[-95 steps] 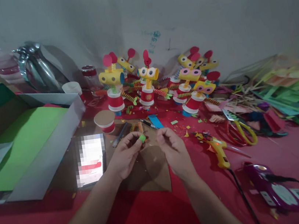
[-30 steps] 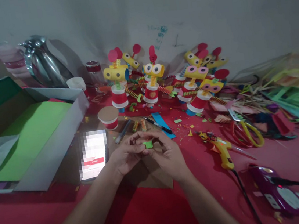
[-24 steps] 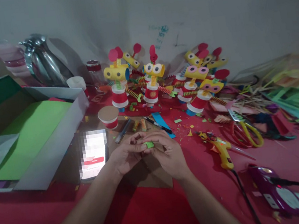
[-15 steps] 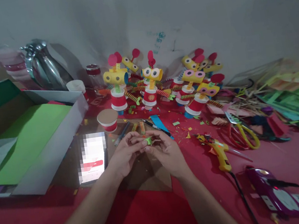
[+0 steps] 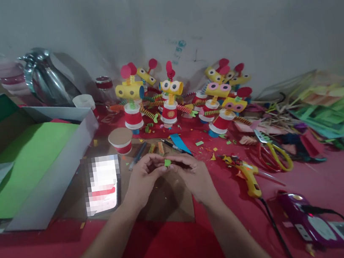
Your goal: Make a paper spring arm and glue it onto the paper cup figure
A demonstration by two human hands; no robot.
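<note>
Between my fingertips is a small green paper piece (image 5: 167, 162), held over the brown cardboard (image 5: 176, 205). My left hand (image 5: 143, 178) pinches it from the left, and my right hand (image 5: 194, 175) closes on it from the right. The fingers partly hide the piece, so its full shape is unclear. Just beyond my hands lie folded paper springs (image 5: 161, 148), pens (image 5: 139, 154) and a blue paper strip (image 5: 180, 144). A red and white paper cup (image 5: 121, 142) stands beyond my left hand.
A lit phone (image 5: 103, 185) and a box (image 5: 40, 194) with green paper are left. Several paper-cup figures (image 5: 169, 112) stand behind. To the right are a yellow glue gun (image 5: 249, 178), scissors (image 5: 280, 156), a purple device (image 5: 313, 222) and paper scraps.
The green piece now shows more plainly between my fingertips, and my fingers have shifted around it. The whole view has moved slightly, with table objects appearing a little further left.
</note>
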